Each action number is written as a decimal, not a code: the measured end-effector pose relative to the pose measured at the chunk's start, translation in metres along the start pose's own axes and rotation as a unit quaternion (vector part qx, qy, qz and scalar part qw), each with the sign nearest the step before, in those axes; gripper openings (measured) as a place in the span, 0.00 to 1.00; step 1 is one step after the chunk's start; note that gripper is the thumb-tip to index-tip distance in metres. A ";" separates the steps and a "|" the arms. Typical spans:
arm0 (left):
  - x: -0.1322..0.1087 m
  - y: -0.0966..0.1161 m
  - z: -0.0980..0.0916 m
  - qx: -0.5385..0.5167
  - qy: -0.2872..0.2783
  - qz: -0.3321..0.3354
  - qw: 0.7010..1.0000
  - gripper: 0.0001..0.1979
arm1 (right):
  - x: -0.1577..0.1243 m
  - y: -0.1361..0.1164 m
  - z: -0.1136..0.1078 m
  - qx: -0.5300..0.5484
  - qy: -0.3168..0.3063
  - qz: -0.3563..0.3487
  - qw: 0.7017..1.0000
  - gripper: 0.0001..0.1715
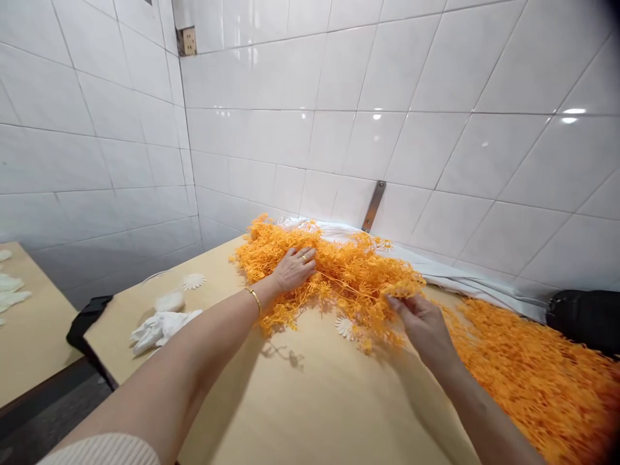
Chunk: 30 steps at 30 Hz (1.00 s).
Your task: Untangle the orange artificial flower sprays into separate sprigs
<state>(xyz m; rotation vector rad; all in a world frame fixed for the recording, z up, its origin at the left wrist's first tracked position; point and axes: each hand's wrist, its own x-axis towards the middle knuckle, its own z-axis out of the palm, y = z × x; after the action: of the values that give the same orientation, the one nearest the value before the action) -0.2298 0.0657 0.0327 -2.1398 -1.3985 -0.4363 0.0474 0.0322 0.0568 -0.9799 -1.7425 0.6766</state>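
Note:
A heap of orange, frilly sprigs (349, 271) lies on the pale wooden table (310, 400) near the wall. My left hand (294, 268), with a ring and a gold bracelet, rests on the heap's left part, its fingers reaching into the strands; the fingertips are partly hidden. At the heap's right end my right hand (419, 320) pinches some orange sprigs between thumb and fingers. A white flower-shaped piece (345, 327) lies at the front edge of the heap, between the two hands.
More orange pieces (542, 374) spread at the right, beside a black object (584, 320). White cloth (455, 274) runs along the wall. At left are a white flower piece (194, 281), a crumpled white item (162, 329) and another table (29, 342) beyond a gap.

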 end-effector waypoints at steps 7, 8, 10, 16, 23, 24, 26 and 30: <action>-0.003 -0.003 -0.005 -0.008 -0.051 -0.083 0.995 0.47 | 0.030 -0.037 -0.011 0.245 0.187 0.102 0.946 0.16; -0.001 -0.003 -0.006 -0.001 -0.058 -0.101 0.993 0.48 | 0.030 -0.044 -0.011 0.269 0.210 0.102 0.934 0.15; 0.003 -0.003 -0.007 0.017 -0.068 -0.137 0.988 0.48 | 0.025 -0.054 -0.011 0.305 0.245 0.106 0.914 0.14; 0.012 -0.006 -0.010 0.056 -0.089 -0.227 0.968 0.38 | 0.004 -0.042 -0.035 0.221 0.284 0.089 0.929 0.10; 0.033 0.003 -0.033 0.022 -0.209 -0.165 0.964 0.39 | -0.033 -0.013 -0.038 -0.077 -0.092 0.054 0.991 0.10; 0.036 0.004 -0.040 0.023 -0.234 -0.149 0.960 0.37 | -0.038 -0.015 -0.036 -0.122 -0.172 0.042 0.977 0.10; 0.043 0.004 -0.057 0.026 -0.270 -0.116 0.955 0.28 | -0.046 -0.023 -0.035 -0.190 -0.262 0.024 0.946 0.13; 0.059 0.005 -0.096 0.039 -0.279 -0.087 0.956 0.11 | -0.050 -0.052 -0.035 -0.301 -0.251 -0.028 0.920 0.19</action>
<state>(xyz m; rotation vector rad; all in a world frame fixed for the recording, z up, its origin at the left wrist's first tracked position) -0.1990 0.0505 0.1401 -2.1733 -1.8783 0.1844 0.0737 -0.0371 0.0869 -1.2275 -2.5135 0.3656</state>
